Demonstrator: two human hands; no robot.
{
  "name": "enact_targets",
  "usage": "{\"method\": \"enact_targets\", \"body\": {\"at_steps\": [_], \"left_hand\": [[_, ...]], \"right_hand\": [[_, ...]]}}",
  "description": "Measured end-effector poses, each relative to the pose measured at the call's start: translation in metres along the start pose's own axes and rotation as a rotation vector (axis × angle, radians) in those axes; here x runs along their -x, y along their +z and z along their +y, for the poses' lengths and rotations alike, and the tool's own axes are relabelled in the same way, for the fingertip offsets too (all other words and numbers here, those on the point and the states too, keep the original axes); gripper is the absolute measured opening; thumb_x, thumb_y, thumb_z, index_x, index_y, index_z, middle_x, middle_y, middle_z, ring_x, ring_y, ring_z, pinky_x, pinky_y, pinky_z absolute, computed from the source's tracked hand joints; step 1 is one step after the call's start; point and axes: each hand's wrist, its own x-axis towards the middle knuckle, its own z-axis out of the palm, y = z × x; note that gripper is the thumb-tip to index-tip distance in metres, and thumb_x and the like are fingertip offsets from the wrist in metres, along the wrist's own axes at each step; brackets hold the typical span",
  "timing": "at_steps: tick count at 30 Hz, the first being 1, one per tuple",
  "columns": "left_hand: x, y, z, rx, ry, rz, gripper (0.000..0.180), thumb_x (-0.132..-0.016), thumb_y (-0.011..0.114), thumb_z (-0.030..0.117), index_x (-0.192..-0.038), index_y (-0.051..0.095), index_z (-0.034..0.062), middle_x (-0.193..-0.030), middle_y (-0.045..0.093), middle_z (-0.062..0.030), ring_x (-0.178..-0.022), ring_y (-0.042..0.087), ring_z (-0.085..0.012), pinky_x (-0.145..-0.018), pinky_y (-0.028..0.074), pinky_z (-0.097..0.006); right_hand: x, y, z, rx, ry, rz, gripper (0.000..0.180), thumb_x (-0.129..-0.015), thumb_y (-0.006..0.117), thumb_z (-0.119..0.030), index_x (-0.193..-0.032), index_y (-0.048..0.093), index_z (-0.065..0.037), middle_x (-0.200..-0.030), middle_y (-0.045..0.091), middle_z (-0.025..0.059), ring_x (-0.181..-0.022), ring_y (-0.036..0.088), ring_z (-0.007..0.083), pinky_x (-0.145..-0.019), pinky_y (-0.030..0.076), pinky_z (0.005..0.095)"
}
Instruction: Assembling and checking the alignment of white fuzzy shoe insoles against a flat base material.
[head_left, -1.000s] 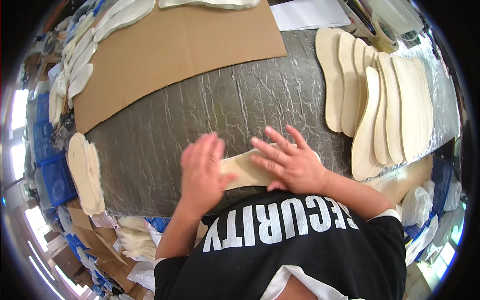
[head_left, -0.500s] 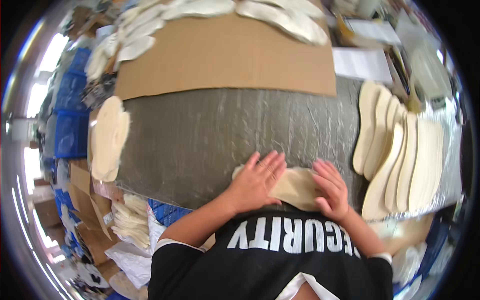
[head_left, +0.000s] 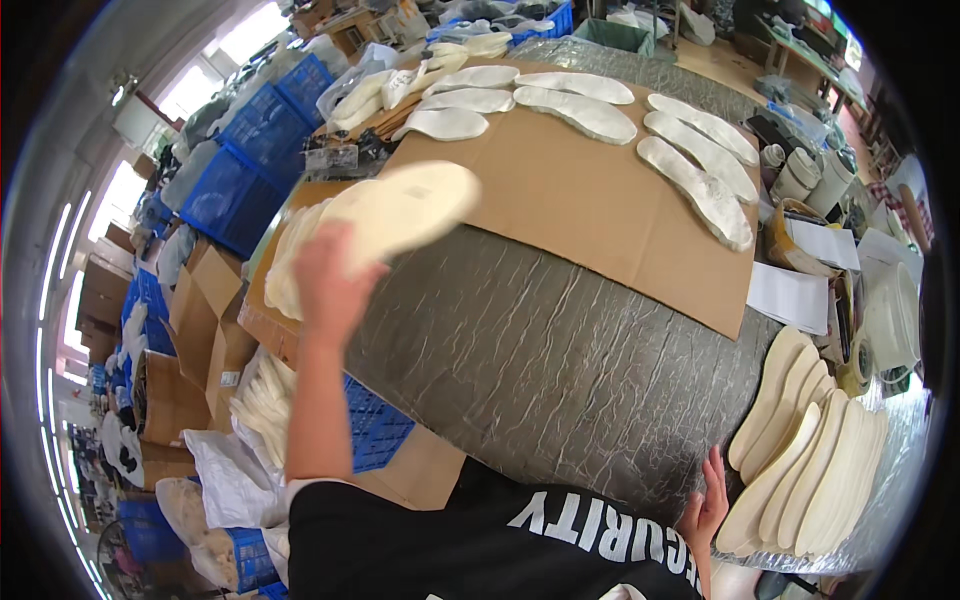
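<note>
Over at the left end of the table, my left hand (head_left: 335, 280) grips a cream insole (head_left: 428, 200), blurred by motion, with the thumb showing on its near side. Under and beside that hand lies a pile of similar fluffy insoles (head_left: 285, 265), partly covered by the hand and the held insole. My right hand (head_left: 708, 505) is low at the table's near right edge, fingers stretched out and holding nothing. It is just left of a fanned row of several cream insoles (head_left: 785, 450).
A cardboard sheet (head_left: 560, 190) with several white insoles (head_left: 690, 150) along its far side covers the table's back. Grey plastic film (head_left: 520, 340) covers the nearer tabletop. Blue crates (head_left: 240, 190) and an open carton (head_left: 205, 310) stand left; papers (head_left: 790, 298) and tubs (head_left: 890, 310) right.
My left hand has carried the insole from the near edge to the left pile. My right hand has let go and shifted toward the right-hand row. The view has turned and tilted up.
</note>
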Motion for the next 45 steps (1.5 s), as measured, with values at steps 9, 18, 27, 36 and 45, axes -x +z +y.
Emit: {"method": "enact_targets", "body": {"at_steps": [9,18,27,36,45], "left_hand": [[-0.002,0.052,-0.237,-0.483,-0.205,-0.651,0.061,-0.092,0.058,0.047,-0.145,0.045,0.0196,-0.147,0.045,-0.0194,-0.132,0.046,-0.0362,-0.109,0.037,-0.05],[-0.005,0.049,-0.175,-0.408,-0.161,-0.316,0.07,-0.095,0.051,0.054,-0.138,0.049,-0.0008,-0.133,0.055,-0.0264,-0.121,0.053,-0.0437,-0.103,0.042,-0.051],[-0.063,0.096,-0.096,-0.107,0.092,-0.145,0.079,-0.085,0.064,0.061,-0.141,0.049,0.0083,-0.136,0.056,-0.019,-0.12,0.057,-0.0367,-0.096,0.044,-0.059],[-0.046,0.114,0.095,0.209,0.423,-0.235,0.045,-0.088,0.067,0.012,-0.129,0.053,-0.0024,-0.141,0.049,-0.0206,-0.129,0.044,-0.0403,-0.107,0.035,-0.049],[-0.041,0.036,0.243,0.581,0.593,0.041,0.039,-0.083,0.07,0.007,-0.12,0.059,0.0011,-0.132,0.056,-0.0155,-0.121,0.051,-0.0383,-0.103,0.04,-0.046]], "right_hand": [[0.026,-0.035,-0.001,0.206,-0.041,0.246,0.023,-0.09,0.052,-0.007,-0.106,0.064,0.004,-0.126,0.061,0.0258,-0.123,0.056,0.0419,-0.108,0.038,0.0521],[0.029,-0.094,-0.009,0.783,0.022,0.535,0.025,-0.074,0.077,-0.014,-0.097,0.066,-0.009,-0.115,0.065,0.0075,-0.113,0.056,0.0295,-0.094,0.043,0.0435],[0.061,-0.209,0.003,0.808,0.605,0.214,0.038,-0.063,0.082,-0.011,-0.096,0.062,-0.009,-0.142,0.048,0.009,-0.128,0.047,0.0284,-0.106,0.037,0.043],[-0.004,-0.285,0.011,0.813,-0.041,0.885,0.012,-0.083,0.071,-0.011,-0.094,0.07,-0.008,-0.107,0.068,0.0096,-0.095,0.063,0.0308,-0.083,0.05,0.0382],[-0.103,-0.123,-0.101,0.699,-0.798,0.432,0.026,-0.07,0.071,-0.016,-0.095,0.074,-0.021,-0.099,0.061,0.002,-0.089,0.058,0.0212,-0.072,0.045,0.0358]]}}
